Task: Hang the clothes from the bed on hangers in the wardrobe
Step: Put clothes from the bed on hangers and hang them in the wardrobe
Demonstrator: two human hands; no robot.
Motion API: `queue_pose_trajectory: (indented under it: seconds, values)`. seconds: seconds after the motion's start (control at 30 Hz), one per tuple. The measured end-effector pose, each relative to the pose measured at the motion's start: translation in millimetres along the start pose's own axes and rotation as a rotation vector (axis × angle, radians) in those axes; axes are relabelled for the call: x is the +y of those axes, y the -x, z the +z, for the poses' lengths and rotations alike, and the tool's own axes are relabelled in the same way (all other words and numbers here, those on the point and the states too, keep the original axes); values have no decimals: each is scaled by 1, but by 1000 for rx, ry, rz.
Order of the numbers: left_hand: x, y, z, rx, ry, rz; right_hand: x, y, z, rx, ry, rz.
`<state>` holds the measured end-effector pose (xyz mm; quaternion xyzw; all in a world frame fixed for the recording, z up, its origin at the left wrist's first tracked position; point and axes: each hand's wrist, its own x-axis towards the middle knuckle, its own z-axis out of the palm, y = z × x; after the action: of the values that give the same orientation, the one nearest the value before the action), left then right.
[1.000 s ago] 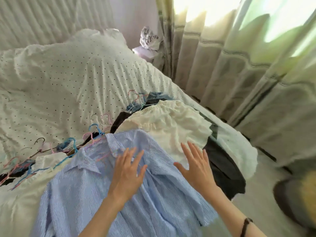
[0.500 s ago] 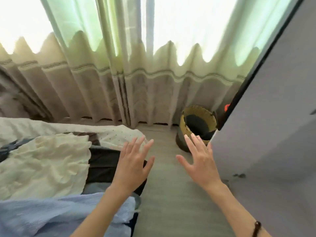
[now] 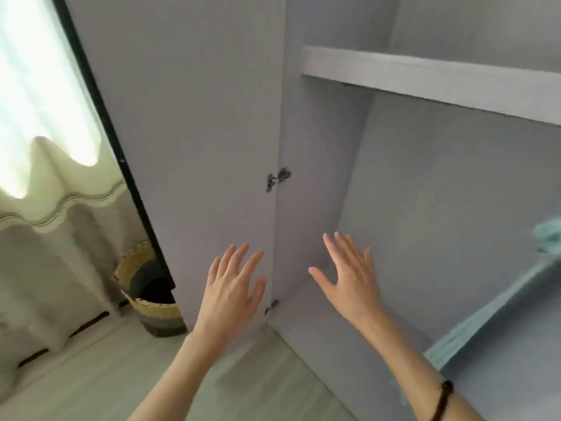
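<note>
A pale wooden floor ran along the foot of a grey wardrobe, whose door stood swung open to the left, showing two small metal hinges: one about halfway up the door's inner edge and another lower down near the floor. Inside, a thick grey shelf crossed the upper part, and the compartment under it showed bare side and back panels. At the right edge a light teal board slanted across the lower interior, with a blurred patch of teal above it; what that patch was could not be told. No clothes and no hangers appeared in the head view, so their place could not be told from it.

To the left of the door hung cream curtains with bright light behind their upper part, and a woven basket with a dark inside stood on the floor, just beside the door's dark edge.

Both hands were raised in front of the open wardrobe, backs toward the camera, holding nothing. The left hand hung before the lower part of the door, its fingers straight and spread wide. The right hand hung before the compartment's opening, its fingers likewise straight and fanned, the thumb out to the left. A dark band circled the right forearm.
</note>
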<state>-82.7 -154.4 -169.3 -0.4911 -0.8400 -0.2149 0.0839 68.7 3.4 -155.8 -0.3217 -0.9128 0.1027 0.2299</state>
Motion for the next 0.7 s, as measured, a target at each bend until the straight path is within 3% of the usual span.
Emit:
queue_pose_trajectory:
  seconds: [0.43, 0.7]
  values:
    - [140, -170, 124, -146, 263, 600, 166, -7, -65, 209, 153, 566]
    - [237, -258, 172, -347, 414, 887, 243, -11, -124, 668, 81, 992]
